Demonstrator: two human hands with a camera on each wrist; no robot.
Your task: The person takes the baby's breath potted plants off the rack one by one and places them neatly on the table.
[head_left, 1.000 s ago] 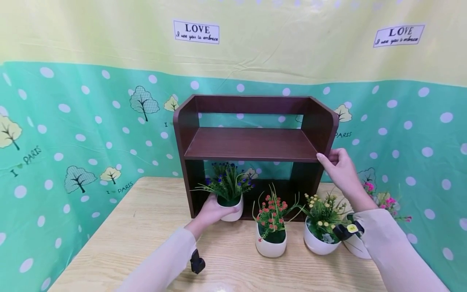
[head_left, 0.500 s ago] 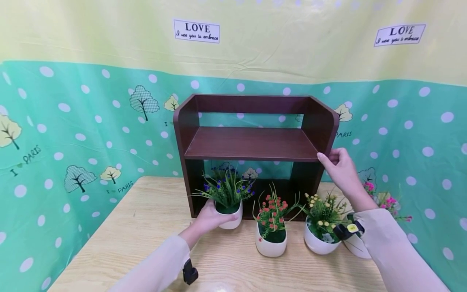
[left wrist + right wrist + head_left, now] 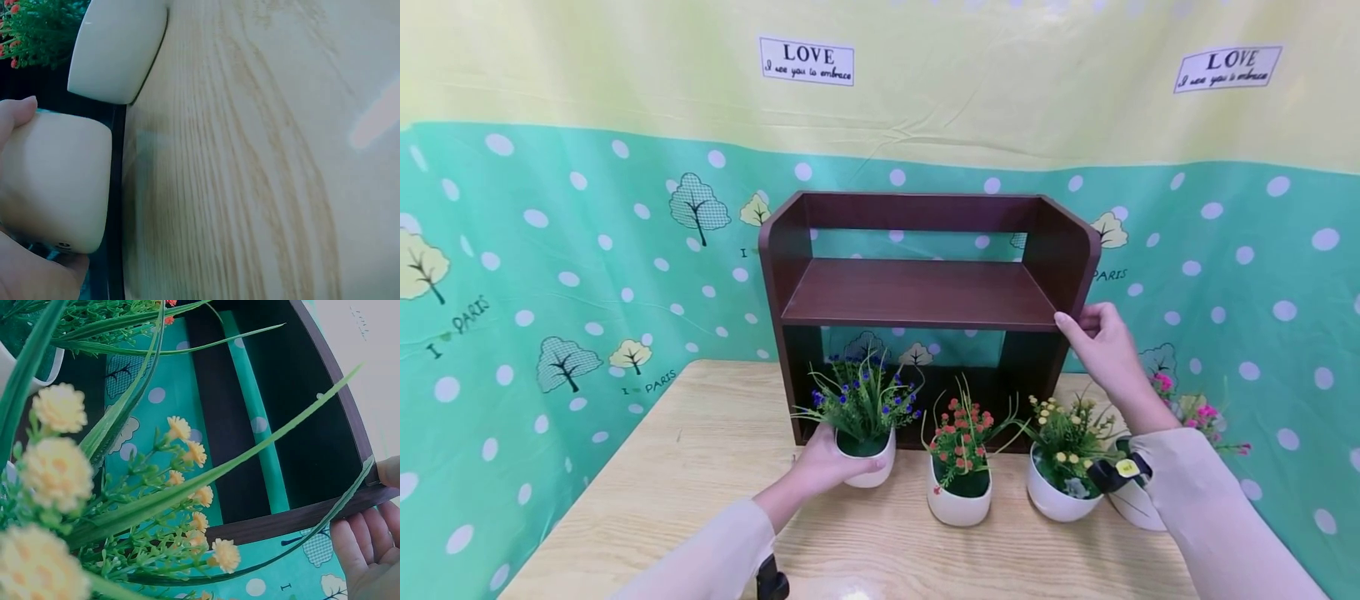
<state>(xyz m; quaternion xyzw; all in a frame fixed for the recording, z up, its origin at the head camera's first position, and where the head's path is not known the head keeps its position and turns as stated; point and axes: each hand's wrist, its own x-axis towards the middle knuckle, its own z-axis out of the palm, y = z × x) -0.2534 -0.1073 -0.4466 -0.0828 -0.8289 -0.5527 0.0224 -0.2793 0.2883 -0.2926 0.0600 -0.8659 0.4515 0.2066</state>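
In the head view my left hand [image 3: 820, 462] grips the white pot of a blue-flowered artificial plant [image 3: 863, 408] from its left side, thumb across the front. That pot [image 3: 56, 181] shows tilted in the left wrist view, fingers and thumb at both sides of it. The plant is in front of the lower opening of a dark brown two-tier shelf [image 3: 917, 292]. My right hand [image 3: 1103, 350] holds the shelf's right side panel, thumb at the front edge by the middle board. In the right wrist view its curled fingers [image 3: 362, 534] lie along the panel's outer side.
A red-flowered potted plant [image 3: 961, 507] stands just right of the blue one, then a yellow-flowered one [image 3: 1060, 498]. Behind my right forearm is a pink-flowered plant [image 3: 1138, 508]. All are on the wooden table [image 3: 700, 467], with a patterned curtain [image 3: 625, 192] behind.
My left hand has drawn the blue-flowered plant out of the shelf's lower opening, toward me and slightly left. The right hand has kept its hold on the shelf.
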